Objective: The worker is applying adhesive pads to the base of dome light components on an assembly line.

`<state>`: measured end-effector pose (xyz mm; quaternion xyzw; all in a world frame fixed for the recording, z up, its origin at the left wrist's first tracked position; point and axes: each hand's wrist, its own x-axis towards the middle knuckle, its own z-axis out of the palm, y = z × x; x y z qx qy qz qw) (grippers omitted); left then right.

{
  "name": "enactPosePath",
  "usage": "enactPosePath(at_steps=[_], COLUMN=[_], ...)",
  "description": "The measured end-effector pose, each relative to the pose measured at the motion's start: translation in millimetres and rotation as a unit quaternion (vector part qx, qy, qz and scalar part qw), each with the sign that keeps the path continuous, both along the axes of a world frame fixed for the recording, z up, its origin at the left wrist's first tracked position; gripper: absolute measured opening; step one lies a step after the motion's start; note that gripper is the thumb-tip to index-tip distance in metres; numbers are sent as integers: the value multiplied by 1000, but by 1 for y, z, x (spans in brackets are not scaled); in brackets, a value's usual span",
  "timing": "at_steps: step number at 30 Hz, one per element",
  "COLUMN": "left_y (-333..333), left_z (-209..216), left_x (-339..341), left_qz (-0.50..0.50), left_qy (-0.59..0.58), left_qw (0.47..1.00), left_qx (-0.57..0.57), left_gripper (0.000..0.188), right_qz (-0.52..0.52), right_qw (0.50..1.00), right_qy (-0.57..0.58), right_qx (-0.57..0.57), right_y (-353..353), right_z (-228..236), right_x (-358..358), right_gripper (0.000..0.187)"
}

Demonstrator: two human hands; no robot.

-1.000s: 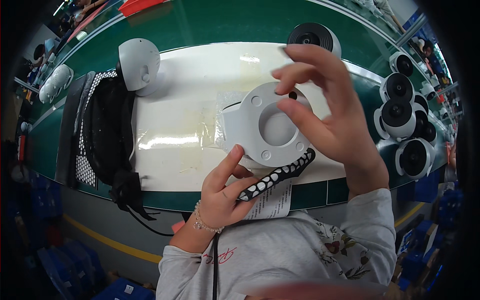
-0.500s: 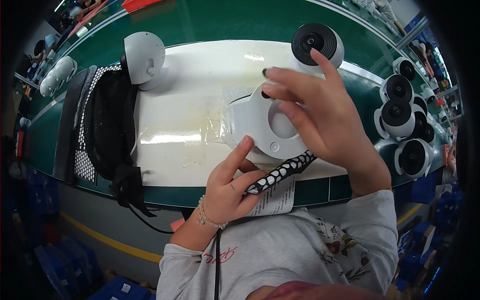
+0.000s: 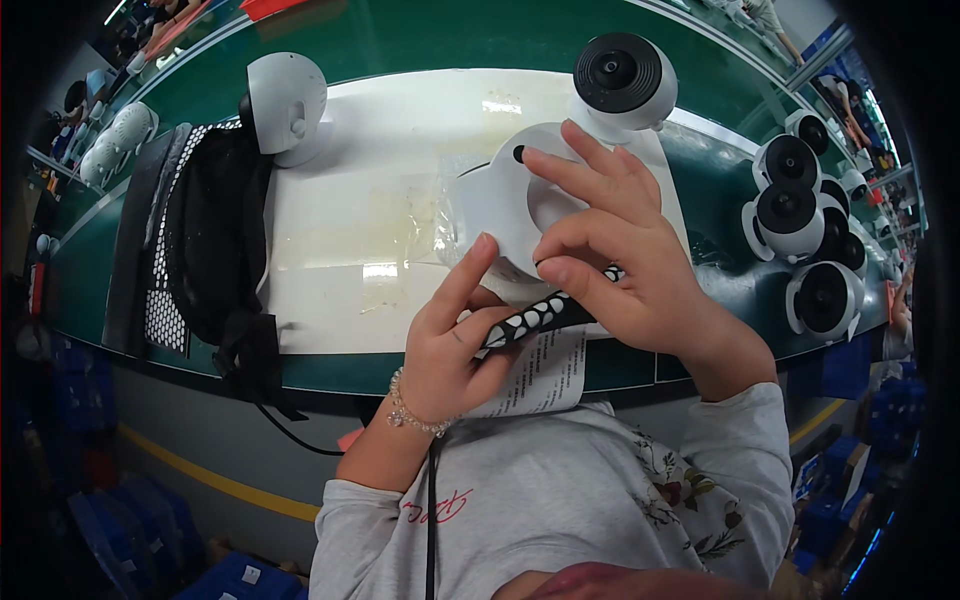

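A white rounded device housing [image 3: 497, 215] lies on the pale mat in front of me, with a round recess and a small black dot [image 3: 520, 154] near its upper edge. My left hand [image 3: 450, 345] grips a curled black strip with white oval spots [image 3: 545, 315], its index finger against the housing's lower left side. Below that strip hangs a white sheet with printed lines [image 3: 545, 375]; whether the hand holds it too is unclear. Over the housing's lower right, my right hand [image 3: 625, 245] pinches thumb and index together, other fingers spread. Anything between those fingertips is too small to make out.
A white camera with a black face [image 3: 625, 75] stands at the far right of the mat [image 3: 340, 230], another white camera [image 3: 290, 105] at the far left. Several more cameras [image 3: 790, 205] crowd the right side. A black bag [image 3: 215, 240] lies along the left.
My right hand has moved down from the black dot to the strip and the housing's lower edge, thumb and index closing into a pinch. The dot now shows fully. My left hand keeps its hold.
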<state>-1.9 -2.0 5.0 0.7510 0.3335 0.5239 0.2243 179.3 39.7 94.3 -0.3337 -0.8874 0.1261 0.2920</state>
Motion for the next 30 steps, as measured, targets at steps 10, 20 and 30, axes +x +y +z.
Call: enactPosePath(at_steps=[10, 20, 30], left_y=[2, 1, -2], left_z=[1, -5, -9], left_x=[-1, 0, -4], left_qz=[-8, -33, 14], left_qy=[-21, -86, 5], left_qw=[1000, 996, 995], left_qx=[-8, 6, 97], left_gripper=[22, 26, 25], right_qz=[-116, -3, 44], right_qw=[939, 993, 995], right_qy=[-157, 65, 82], right_qx=[283, 100, 31], right_y=[-30, -38, -35], right_z=[-17, -19, -25], right_x=[5, 19, 21], right_gripper=[45, 32, 24])
